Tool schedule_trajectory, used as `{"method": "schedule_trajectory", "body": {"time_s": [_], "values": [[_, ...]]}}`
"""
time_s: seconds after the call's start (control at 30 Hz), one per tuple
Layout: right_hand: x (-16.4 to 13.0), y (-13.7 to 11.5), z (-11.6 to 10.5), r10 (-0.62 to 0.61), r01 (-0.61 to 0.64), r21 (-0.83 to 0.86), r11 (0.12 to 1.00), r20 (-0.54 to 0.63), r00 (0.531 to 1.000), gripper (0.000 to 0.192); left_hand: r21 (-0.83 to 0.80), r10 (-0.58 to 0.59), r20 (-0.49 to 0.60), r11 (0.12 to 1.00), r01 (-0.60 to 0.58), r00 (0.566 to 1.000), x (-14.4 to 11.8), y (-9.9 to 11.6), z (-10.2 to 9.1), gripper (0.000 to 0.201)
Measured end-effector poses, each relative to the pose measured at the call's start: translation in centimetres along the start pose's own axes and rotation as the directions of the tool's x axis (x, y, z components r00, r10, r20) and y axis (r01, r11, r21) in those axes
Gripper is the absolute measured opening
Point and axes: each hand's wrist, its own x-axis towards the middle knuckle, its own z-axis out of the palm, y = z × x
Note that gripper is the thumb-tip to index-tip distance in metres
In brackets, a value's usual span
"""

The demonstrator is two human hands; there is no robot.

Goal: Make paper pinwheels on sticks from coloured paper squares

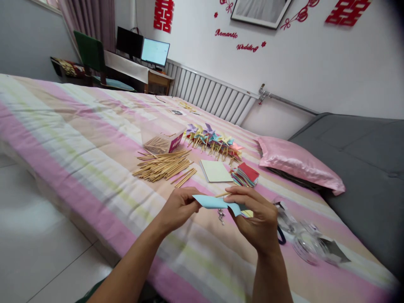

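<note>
Both hands hold a light blue piece of paper above the bed, its right part bent over. My left hand pinches the paper's left corner. My right hand grips the right side, with its fingers over the top and its thumb underneath. A thin wooden stick shows behind the paper near my right fingers; where it ends is hidden. Small silvery bits lie on the cover just below the paper. Beyond the hands are a stack of pale square paper and a pile of smaller coloured papers.
A heap of wooden sticks lies beside a clear plastic box of sticks. Several finished paper pinwheels lie behind. Clear plastic containers and a dark blue ring are at right, below a pink pillow.
</note>
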Motion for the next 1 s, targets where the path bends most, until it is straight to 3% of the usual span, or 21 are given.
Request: {"method": "schedule_trajectory", "body": {"time_s": [1.0], "values": [[0.01, -0.24, -0.34, 0.036, -0.036, 0.025, 0.999, 0.016, 0.999, 0.024, -0.004, 0.026, -0.014, 1.000, -0.026, 1.000, -0.05, 0.33, 0.18, 0.018]]}}
